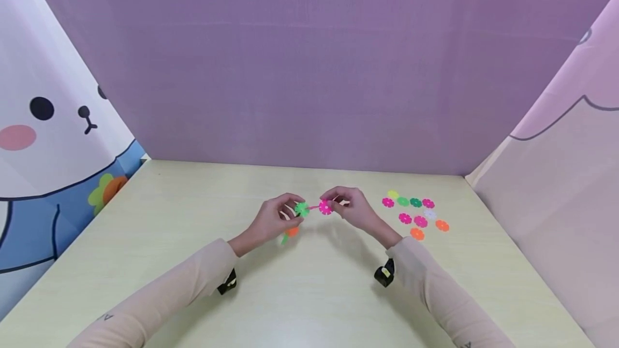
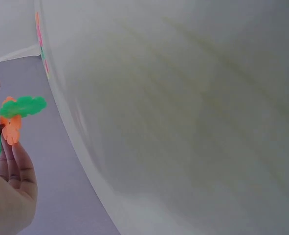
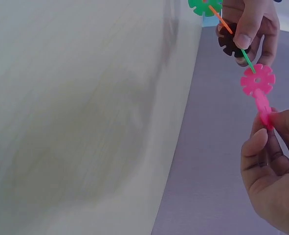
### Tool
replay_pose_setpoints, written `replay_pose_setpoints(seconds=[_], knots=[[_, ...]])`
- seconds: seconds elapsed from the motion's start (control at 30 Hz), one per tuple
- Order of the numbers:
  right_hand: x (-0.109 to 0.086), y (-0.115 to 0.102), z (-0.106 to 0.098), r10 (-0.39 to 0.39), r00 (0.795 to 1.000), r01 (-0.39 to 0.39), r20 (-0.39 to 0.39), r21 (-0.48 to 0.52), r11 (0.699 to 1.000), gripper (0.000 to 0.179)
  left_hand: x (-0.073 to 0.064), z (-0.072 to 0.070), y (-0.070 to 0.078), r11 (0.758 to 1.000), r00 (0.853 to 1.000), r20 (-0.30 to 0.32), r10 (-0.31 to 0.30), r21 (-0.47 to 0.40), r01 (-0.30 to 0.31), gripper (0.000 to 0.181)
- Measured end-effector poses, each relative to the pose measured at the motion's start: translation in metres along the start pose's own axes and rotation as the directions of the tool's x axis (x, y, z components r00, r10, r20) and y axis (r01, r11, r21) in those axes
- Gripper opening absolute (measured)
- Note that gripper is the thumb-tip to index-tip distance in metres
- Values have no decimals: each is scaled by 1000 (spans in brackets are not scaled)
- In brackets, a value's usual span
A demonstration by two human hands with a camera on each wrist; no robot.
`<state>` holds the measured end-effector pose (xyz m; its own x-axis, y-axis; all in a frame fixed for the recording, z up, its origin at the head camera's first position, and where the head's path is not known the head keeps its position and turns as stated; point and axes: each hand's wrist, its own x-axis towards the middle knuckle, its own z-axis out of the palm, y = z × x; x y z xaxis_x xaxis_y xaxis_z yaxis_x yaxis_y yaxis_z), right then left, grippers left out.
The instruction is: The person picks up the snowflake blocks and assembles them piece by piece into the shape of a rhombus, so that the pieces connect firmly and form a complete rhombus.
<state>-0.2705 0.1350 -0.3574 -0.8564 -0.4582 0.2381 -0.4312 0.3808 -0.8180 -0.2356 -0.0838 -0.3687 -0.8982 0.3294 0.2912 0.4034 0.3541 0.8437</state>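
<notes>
Over the middle of the table, my left hand point(image 1: 272, 219) holds a chain of notched plastic snowflake discs. Its thumb presses on a dark disc point(image 3: 227, 41). An orange disc point(image 2: 11, 129) and a green disc point(image 2: 29, 106) extend from one side of it. On the other side an edge-on green disc point(image 3: 248, 61) leads to a pink disc point(image 3: 263, 76). My right hand point(image 1: 357, 211) pinches another pink disc point(image 3: 263, 108) between thumb and fingers. That disc, seen nearly edge-on, meets the rim of the first pink one.
Loose discs lie spread at the table's right: a yellow disc point(image 1: 393, 194), a dark green disc point(image 1: 416, 202), a white disc point(image 1: 429, 213), an orange disc point(image 1: 442, 225) and several more. A purple cloth wall point(image 1: 309, 69) rises behind the table point(image 1: 193, 192), with printed cloth at both sides.
</notes>
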Motion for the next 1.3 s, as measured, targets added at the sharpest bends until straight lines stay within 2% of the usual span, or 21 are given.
replay_pose_setpoints(seconds=[0.07, 0.2, 0.5, 0.6, 0.87, 1.13, 1.23, 1.3], knots=[[0, -2, 0, 5, 1000, -5, 4, -1, 1000, 18, 0, 1, 0, 1000, 1000, 3, 8, 0, -8, 34], [-3, -20, 0, 18, 1000, -18, -1, 8, 1000, 16, 0, 1, 0, 999, 999, 1, 32, 6, -32, 34], [-2, -26, 2, 19, 1000, -19, -23, 10, 1000, 14, 1, 1, -1, 999, 999, -4, 52, 6, -52, 33], [0, -23, 2, 23, 1000, -23, -20, -2, 1000, 14, 1, 0, -2, 999, 999, 6, 47, 4, -47, 33], [11, 8, 6, 7, 1000, -7, -18, 0, 1000, 13, 1, -1, -3, 998, 997, 25, 68, -1, -68, 32], [13, 7, 12, -8, 999, 6, -47, -36, 999, 12, 0, 2, -3, 998, 998, 4, 56, 13, -56, 32], [13, 6, 13, -12, 999, 11, -50, -32, 999, 12, 0, 3, -7, 999, 999, -12, 43, 10, -43, 33], [14, 7, 13, -24, 998, 23, -50, -29, 999, 11, 2, 4, -16, 999, 999, -21, 34, 3, -34, 34]])
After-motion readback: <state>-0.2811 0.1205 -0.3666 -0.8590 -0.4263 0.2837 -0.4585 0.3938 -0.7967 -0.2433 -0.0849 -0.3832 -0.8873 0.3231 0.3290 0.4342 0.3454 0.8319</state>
